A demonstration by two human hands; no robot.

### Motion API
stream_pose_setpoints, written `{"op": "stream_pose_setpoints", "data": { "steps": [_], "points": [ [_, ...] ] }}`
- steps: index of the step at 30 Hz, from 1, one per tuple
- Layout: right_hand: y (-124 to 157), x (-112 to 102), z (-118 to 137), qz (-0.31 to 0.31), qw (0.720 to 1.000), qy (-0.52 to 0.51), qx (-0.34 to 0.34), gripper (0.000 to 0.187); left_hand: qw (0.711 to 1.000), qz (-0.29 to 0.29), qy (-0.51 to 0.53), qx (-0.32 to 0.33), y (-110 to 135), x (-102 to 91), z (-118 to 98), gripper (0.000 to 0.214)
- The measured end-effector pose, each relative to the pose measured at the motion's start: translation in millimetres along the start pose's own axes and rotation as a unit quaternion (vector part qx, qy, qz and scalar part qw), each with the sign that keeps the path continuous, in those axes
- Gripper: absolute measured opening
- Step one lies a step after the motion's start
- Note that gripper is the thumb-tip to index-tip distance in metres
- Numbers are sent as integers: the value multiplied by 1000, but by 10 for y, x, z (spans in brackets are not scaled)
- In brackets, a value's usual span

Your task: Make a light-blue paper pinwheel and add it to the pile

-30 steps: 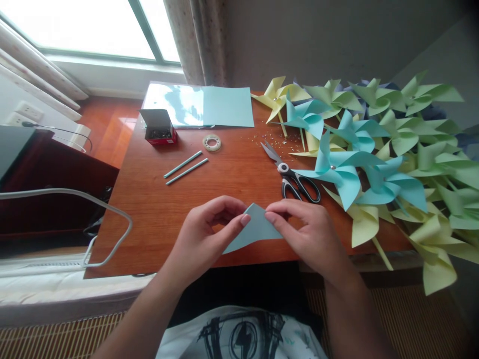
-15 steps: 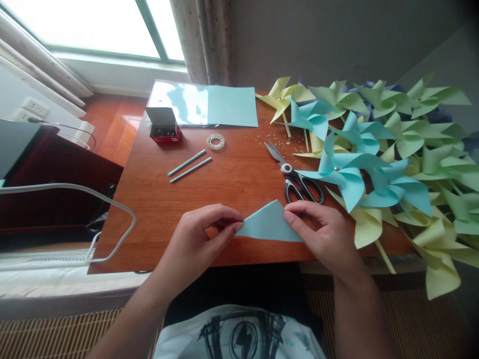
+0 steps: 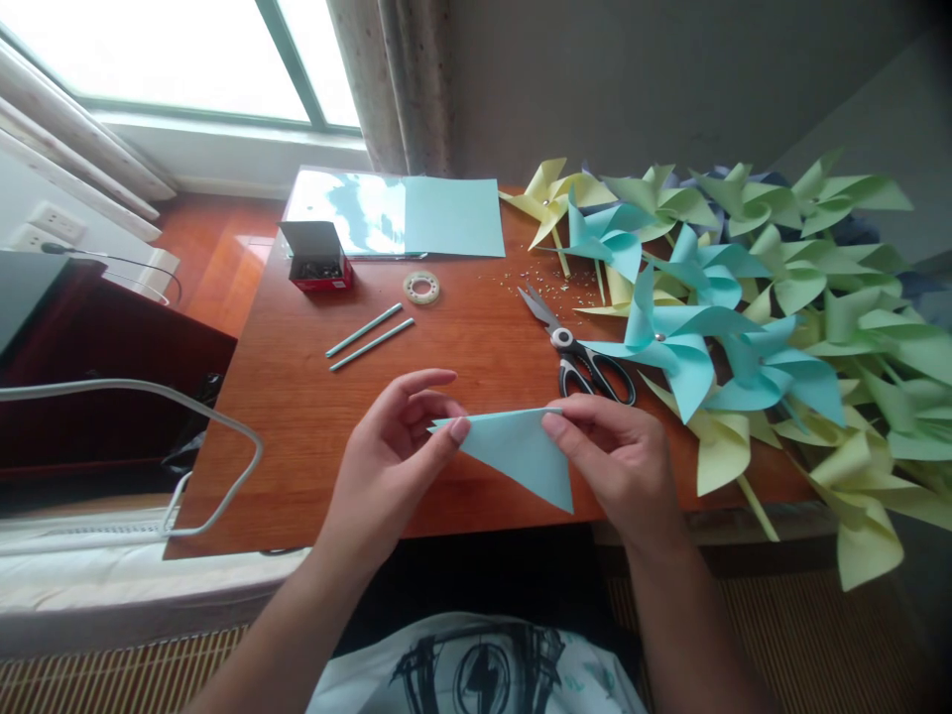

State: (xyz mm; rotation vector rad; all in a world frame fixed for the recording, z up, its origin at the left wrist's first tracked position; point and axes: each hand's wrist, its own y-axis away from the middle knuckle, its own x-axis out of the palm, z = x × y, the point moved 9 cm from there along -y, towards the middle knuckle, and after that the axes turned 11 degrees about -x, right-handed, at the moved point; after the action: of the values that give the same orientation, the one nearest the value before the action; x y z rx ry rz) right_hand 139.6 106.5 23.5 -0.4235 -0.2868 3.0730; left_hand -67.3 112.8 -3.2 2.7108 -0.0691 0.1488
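A light blue sheet of paper, folded into a triangle, is held between both hands above the near part of the table. My left hand pinches its left corner between thumb and fingers, with the index finger raised. At the upper right corner, my right hand grips the paper between thumb and forefinger. The folded edge runs along the top and one point hangs down on the right. Just beyond my right hand lie scissors with black and grey handles, blades partly apart.
Finished paper pinwheels in blue, green and yellow crowd the table's right side. Two blue paper sticks, a tape roll and an open red box sit at left. Blue paper lies at the back; a white cable loops at left.
The folded paper has turned so its folded edge lies along the top and a point hangs down. My left hand has shifted its hold, its index finger lifting.
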Motion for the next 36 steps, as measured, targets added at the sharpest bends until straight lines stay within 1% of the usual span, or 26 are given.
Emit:
{"op": "stream_pose_setpoints", "data": {
  "steps": [2,3,4,6,8,10,12,13,14,15,16,17,18,19,21,24,28,30,32,34,36],
  "points": [
    [30,-11,-73,-46,998,-32,11,9,996,19,64,-65,11,105,170,37],
    [46,-10,-110,-70,996,-52,15,9,992,37,78,-89,26,182,234,33],
    [63,4,-146,-88,993,-73,19,9,990,54,84,-98,43,254,266,27],
    [92,49,-197,-108,988,-108,27,10,989,75,82,-93,70,368,274,20],
    [107,99,-215,-103,986,-126,36,12,992,65,73,-74,71,397,240,18],
    [97,103,-188,-82,990,-108,32,15,996,44,61,-54,45,372,189,17],
    [54,48,-134,-45,998,-32,7,16,998,30,41,-36,1,322,128,17],
    [23,-5,-101,-29,999,30,-16,15,999,23,29,-26,-24,286,93,16],
    [-10,-64,-69,-14,994,102,-44,14,1000,14,18,-17,-49,242,56,17],
    [-39,-158,-28,-23,978,190,-78,14,1000,5,7,-8,-74,193,18,17],
    [-58,-249,9,-41,953,279,-109,15,1000,-6,-3,-1,-97,142,-18,18],
    [-70,-315,29,-55,925,352,-132,16,1000,-18,-14,5,-120,93,-54,19],
    [-84,-349,7,-55,904,402,-138,18,999,-27,-22,11,-141,53,-92,19],
    [-96,-363,-31,-49,889,435,-135,20,999,-32,-29,18,-162,25,-132,18],
    [-116,-354,-127,-26,873,474,-113,24,998,-33,-35,34,-204,8,-221,16],
    [-133,-338,-216,-9,859,506,-80,28,997,-22,-43,59,-275,42,-360,16],
    [-164,-345,-247,-6,845,531,-62,28,995,-15,-54,82,-379,104,-523,18],
    [-173,-343,-250,-1,847,529,-54,23,994,-17,-56,91,-428,126,-594,18],
    [-166,-347,-235,-2,861,507,-44,20,993,-14,-58,102,-474,158,-664,17],
    [-143,-367,-213,-18,891,454,-31,20,992,-3,-59,112,-518,201,-729,16],
    [-113,-392,-237,-42,941,335,-6,21,991,8,-57,122,-567,235,-777,15]
  ]
}}
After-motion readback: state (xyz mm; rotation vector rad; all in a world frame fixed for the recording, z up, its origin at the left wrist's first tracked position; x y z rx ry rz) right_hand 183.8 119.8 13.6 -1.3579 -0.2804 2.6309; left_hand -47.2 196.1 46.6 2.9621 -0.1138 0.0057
